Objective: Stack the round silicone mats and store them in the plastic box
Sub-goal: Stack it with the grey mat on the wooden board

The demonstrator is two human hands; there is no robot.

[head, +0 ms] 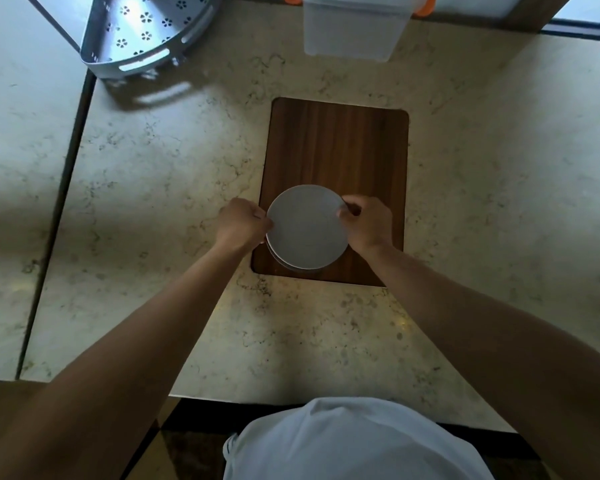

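A stack of round grey silicone mats (307, 228) sits over the near end of a dark wooden board (340, 150). My left hand (243, 223) pinches the stack's left edge. My right hand (366, 221) pinches its right edge. Edges of lower mats peek out beneath the top one at the near side. The translucent plastic box (352, 29) with orange clips stands at the far edge of the counter, beyond the board. How far the stack is lifted off the board I cannot tell.
A grey perforated corner rack (142, 36) stands at the far left of the marble counter (153, 202). A seam separates a second counter slab on the left. The counter's near edge runs just in front of my body.
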